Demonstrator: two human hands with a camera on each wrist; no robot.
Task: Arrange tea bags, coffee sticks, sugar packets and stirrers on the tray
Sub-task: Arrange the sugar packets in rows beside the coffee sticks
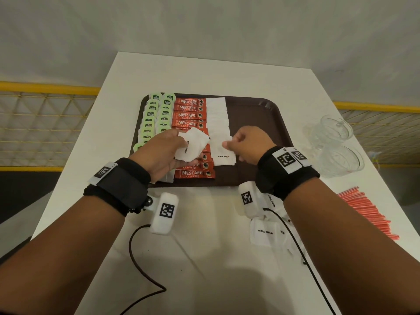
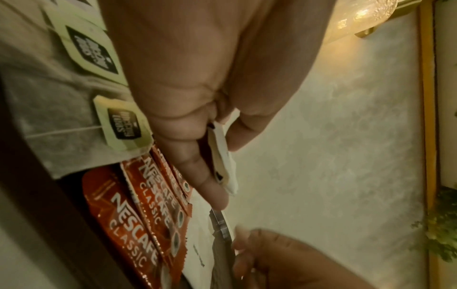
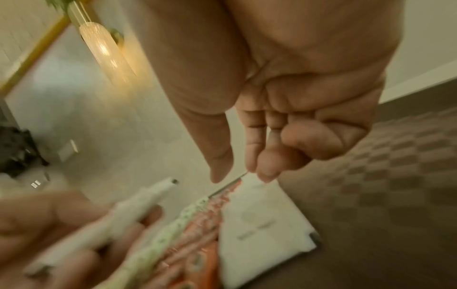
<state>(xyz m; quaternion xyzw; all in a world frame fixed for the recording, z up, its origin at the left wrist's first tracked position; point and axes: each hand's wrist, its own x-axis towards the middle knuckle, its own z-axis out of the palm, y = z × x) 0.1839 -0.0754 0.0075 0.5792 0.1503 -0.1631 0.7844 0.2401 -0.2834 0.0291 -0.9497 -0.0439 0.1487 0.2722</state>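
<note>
A brown tray (image 1: 254, 123) holds two columns of green tea bags (image 1: 156, 119), a column of red coffee sticks (image 1: 188, 117) and a column of white sugar packets (image 1: 218, 114). My left hand (image 1: 163, 146) hovers over the coffee sticks and grips a small bunch of sugar packets (image 1: 193, 144), seen edge-on between its fingers in the left wrist view (image 2: 222, 156). My right hand (image 1: 228, 144) has its fingers curled, and thumb and forefinger pinch the far corner of the nearest sugar packet (image 1: 223, 153), which lies on the tray at the front of the white column (image 3: 259, 221).
More loose sugar packets (image 1: 266, 233) lie on the white table in front of the tray, under my right wrist. Red stirrers (image 1: 368, 212) are heaped at the right edge. Two glass cups (image 1: 334, 142) stand right of the tray. The tray's right half is bare.
</note>
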